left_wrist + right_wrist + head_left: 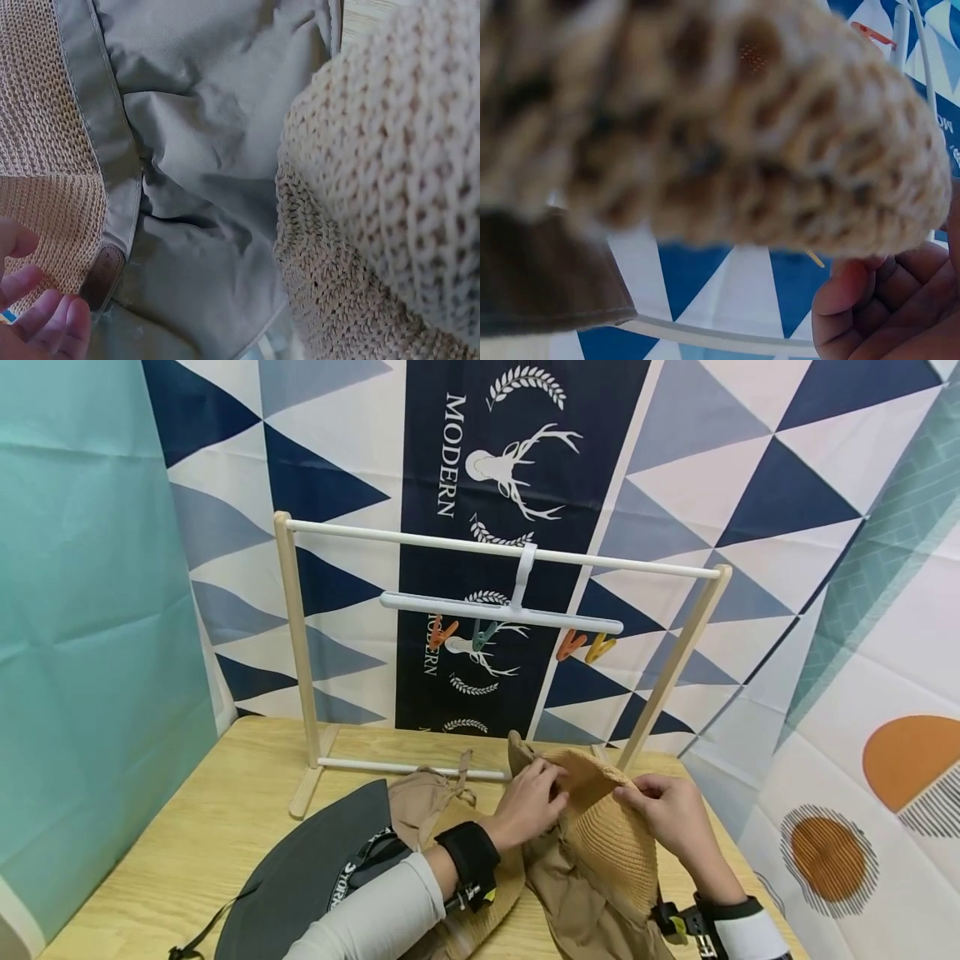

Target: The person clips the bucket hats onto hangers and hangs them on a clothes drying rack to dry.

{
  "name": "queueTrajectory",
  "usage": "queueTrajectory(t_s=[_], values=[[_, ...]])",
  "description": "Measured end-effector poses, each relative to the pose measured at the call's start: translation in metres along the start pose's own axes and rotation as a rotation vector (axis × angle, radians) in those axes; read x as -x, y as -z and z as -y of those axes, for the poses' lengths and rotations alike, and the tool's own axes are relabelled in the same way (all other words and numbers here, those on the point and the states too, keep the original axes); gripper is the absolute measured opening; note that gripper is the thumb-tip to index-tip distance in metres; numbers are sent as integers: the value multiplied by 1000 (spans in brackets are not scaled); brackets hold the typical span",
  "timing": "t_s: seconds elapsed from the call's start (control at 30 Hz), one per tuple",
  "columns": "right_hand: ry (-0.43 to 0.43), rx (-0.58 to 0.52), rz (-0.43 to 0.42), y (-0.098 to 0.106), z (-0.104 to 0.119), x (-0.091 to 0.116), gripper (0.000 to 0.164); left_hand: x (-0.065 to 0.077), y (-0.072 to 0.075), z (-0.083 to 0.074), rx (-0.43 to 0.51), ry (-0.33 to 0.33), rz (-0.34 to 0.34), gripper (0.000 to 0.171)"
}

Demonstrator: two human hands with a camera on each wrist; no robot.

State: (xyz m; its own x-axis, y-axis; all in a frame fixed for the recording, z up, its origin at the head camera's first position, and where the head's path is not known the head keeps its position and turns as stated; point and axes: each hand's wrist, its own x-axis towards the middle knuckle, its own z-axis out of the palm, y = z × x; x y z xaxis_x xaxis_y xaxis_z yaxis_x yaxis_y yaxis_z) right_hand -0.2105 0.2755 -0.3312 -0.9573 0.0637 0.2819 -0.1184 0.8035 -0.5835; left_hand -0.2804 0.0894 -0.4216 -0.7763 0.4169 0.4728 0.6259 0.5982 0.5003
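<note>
Left hand (pixel 531 800) placed at the left of the straw hat (pixel 611 843); its grip cannot be told. Hat held up between both, long axis slanting down rightward. Brim edge pinched by right hand (pixel 672 817), the nearer.

A wooden rack (pixel 450 543) with white bars stands on the table (pixel 180 827). On its top bar hangs 1 pale hanger (pixel 450 607) with 4 clips (pixel 483 637): 2 orange, 1 green, 1 yellow. Behind, a triangle-patterned cloth (pixel 330 468) carries a dark panel with 2 white deer heads (pixel 498 468). A teal cloth (pixel 97 610) hangs at the left, a white cloth (pixel 892 652) with orange shapes at the right. A dark grey hat (pixel 300 860) lies on the table.
</note>
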Motion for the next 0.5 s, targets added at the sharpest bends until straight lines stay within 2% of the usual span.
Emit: queueTrajectory(t_s=[0.17,0.27,0.5], values=[[19,-14,-21,-1,2,0,16,-3,2,3,91,53,-3,29],[49,-16,-34,-2,3,-2,16,-7,6,4,128,75,-32,29],[108,1,-69,-2,5,-7,16,-16,18,3,142,57,-80,29]])
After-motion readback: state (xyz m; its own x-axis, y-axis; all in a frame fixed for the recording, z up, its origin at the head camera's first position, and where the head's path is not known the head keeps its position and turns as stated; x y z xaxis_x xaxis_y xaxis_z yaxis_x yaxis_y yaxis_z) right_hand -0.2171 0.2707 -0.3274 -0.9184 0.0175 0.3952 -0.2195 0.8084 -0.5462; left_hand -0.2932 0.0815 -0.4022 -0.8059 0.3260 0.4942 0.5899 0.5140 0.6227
